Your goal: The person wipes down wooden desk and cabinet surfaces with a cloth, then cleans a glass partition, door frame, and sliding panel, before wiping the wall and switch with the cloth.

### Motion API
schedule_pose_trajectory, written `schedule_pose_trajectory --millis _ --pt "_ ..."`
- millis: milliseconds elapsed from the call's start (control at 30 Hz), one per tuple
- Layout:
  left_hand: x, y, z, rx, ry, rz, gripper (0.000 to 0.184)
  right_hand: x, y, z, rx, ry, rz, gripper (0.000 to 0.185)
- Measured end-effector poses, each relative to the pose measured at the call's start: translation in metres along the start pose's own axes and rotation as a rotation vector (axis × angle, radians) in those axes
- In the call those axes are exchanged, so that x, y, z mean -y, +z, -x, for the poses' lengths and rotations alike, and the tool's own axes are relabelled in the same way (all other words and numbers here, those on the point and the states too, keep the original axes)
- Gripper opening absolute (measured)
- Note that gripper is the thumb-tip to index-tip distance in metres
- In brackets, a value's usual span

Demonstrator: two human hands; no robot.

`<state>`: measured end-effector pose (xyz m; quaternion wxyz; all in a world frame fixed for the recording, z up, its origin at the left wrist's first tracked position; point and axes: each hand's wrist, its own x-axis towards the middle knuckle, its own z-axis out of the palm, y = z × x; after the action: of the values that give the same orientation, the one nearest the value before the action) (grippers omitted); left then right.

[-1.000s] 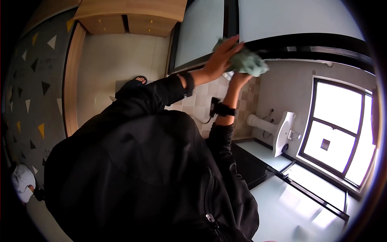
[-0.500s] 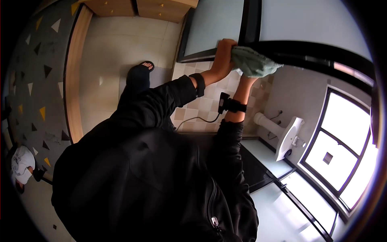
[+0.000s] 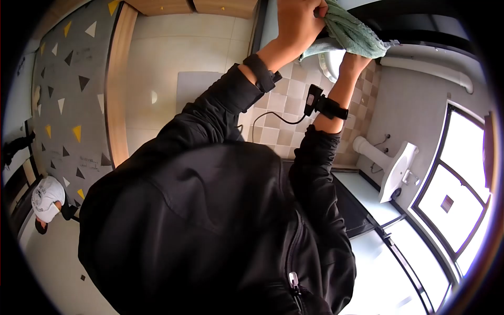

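A green cloth (image 3: 353,34) is stretched and twisted between my two hands near the top of the view. My left hand (image 3: 302,22) pinches its left end, with thumb and fingers closed. At the other end, my right hand (image 3: 358,61) has its fingers covered by the bunched cloth, and only the back near the wrist shows. A loose flap of the cloth hangs below my left hand. Just beyond the cloth runs a black frame (image 3: 420,29); whether the cloth touches it I cannot tell.
Below the cloth, a white toilet (image 3: 329,67) partly shows on the checkered tile floor (image 3: 283,107). A white washbasin (image 3: 400,170) and a window (image 3: 451,184) are to the right. Wooden drawers (image 3: 220,8) stand at top left. Another person in white (image 3: 48,199) is at far left.
Both hands have moved up in the view with the cloth, which is now drawn out from a bunched wad. The view has shifted; the toilet shows now and my foot no longer does.
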<state>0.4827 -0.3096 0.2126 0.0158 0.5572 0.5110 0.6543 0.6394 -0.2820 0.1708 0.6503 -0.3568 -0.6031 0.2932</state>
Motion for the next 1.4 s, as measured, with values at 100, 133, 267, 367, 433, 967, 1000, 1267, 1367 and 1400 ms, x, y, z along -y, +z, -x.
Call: schedule_pose_trajectory --millis 100,133,267,367,433,967,1000,1267,1367,1400 --pt "0.001 -0.002 0.016 0.272 -0.186 0.209 0.011 0.004 -0.001 0.002 0.010 0.067 0.001 0.029" --pt "0.002 -0.003 0.023 0.295 -0.206 0.334 0.025 0.005 0.000 0.000 0.005 0.095 -0.021 0.029" --pt "0.011 -0.004 0.036 0.400 -0.364 0.734 0.035 0.010 0.007 -0.002 0.026 -0.053 0.055 0.023" --pt "0.012 0.005 0.026 0.392 -0.489 0.841 0.042 0.012 0.017 0.001 -0.101 -0.001 -0.052 0.024" --pt "0.013 0.011 0.023 0.331 -0.224 0.523 0.043 0.016 0.016 0.000 -0.060 -0.045 0.034 0.021" --pt "0.079 0.041 0.165 0.054 -0.379 -0.119 0.050 -0.102 -0.014 0.081 0.481 0.033 0.384 0.025" --pt "0.072 0.041 0.162 0.017 -0.390 -0.121 0.049 -0.099 -0.010 0.077 0.426 -0.068 0.377 0.021" --pt "-0.040 0.046 0.006 -0.282 0.111 0.128 0.039 -0.002 0.027 -0.006 -0.026 -0.313 0.165 0.027" --pt "-0.006 0.057 0.038 -0.282 0.128 -0.037 0.047 -0.030 0.023 0.016 0.074 -0.297 0.213 0.030" --pt "0.009 0.060 0.062 -0.230 0.046 -0.063 0.049 -0.037 0.022 0.030 0.067 -0.305 0.394 0.030"
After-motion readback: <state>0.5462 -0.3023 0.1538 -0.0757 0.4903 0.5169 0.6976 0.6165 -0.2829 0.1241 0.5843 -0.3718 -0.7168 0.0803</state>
